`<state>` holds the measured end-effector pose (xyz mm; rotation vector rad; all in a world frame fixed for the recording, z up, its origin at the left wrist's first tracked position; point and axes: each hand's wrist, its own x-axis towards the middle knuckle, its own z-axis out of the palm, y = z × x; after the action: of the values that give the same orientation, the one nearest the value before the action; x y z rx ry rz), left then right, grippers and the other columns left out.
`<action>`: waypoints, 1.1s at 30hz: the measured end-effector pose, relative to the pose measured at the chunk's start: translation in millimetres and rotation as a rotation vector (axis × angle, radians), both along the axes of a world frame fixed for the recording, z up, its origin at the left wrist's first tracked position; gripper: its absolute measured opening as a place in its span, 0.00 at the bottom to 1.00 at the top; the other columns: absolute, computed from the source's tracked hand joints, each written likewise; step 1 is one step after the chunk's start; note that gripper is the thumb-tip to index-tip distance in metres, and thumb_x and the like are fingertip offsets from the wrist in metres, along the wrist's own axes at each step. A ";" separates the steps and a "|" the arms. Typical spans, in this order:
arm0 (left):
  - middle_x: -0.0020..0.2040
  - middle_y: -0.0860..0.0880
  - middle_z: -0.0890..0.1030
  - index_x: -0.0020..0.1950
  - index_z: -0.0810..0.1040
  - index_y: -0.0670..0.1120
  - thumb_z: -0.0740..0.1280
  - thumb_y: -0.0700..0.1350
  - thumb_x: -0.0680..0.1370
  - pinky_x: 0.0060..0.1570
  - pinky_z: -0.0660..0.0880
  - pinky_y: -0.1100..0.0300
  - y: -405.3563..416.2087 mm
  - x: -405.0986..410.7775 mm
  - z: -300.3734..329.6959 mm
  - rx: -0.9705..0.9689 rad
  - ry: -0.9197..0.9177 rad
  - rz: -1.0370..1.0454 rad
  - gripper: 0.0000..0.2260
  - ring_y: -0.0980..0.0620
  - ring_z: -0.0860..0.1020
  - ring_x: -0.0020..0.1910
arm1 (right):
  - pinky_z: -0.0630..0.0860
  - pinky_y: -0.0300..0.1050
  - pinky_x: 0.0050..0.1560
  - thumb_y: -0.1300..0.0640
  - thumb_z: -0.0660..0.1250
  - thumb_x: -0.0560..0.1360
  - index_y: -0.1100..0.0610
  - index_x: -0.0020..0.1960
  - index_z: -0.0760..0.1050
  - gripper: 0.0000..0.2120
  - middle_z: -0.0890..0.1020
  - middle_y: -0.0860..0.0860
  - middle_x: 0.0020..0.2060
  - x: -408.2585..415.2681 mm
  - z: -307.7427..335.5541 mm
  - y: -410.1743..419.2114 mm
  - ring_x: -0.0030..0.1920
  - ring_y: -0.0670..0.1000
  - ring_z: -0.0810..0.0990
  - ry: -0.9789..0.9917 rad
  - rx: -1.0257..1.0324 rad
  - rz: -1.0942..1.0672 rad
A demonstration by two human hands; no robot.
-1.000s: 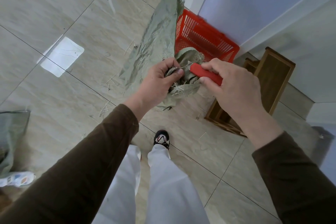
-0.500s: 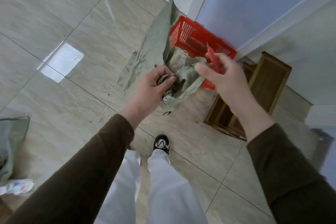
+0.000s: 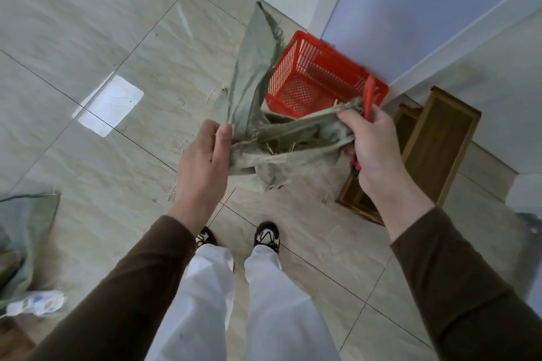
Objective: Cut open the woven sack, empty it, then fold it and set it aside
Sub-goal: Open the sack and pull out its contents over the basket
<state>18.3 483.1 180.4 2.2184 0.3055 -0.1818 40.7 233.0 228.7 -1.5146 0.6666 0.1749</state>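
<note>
A limp grey-green woven sack (image 3: 272, 141) hangs between my two hands above the tiled floor, with bits of straw in its folds. My left hand (image 3: 205, 155) grips its left edge, and a long flap (image 3: 255, 67) of the sack rises from there towards the back. My right hand (image 3: 371, 143) pinches the sack's right edge with thumb and fingers and also holds a red-handled cutter (image 3: 368, 97), whose handle sticks up above the fist. The cutter's blade is hidden.
A red plastic basket (image 3: 319, 82) stands on the floor against the wall behind the sack. A wooden crate (image 3: 422, 149) lies to its right. Another grey-green sack (image 3: 23, 237) lies at the left edge, a white packet (image 3: 38, 302) below it. Straw bits litter the tiles.
My right hand swung the cutter upright and took hold of the sack's right edge. The hands moved apart and stretched the bunched sack out between them.
</note>
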 end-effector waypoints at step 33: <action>0.42 0.37 0.84 0.49 0.86 0.41 0.69 0.54 0.82 0.51 0.83 0.46 -36.7 22.2 18.9 -1.059 0.333 0.023 0.16 0.42 0.83 0.37 | 0.72 0.39 0.27 0.50 0.71 0.82 0.52 0.40 0.77 0.13 0.77 0.46 0.25 3.5 -15.3 67.8 0.23 0.46 0.76 -0.030 -0.166 0.355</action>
<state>40.4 446.4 199.3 1.1304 0.3125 -0.5578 44.3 300.9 213.4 -1.7859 0.3908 0.3729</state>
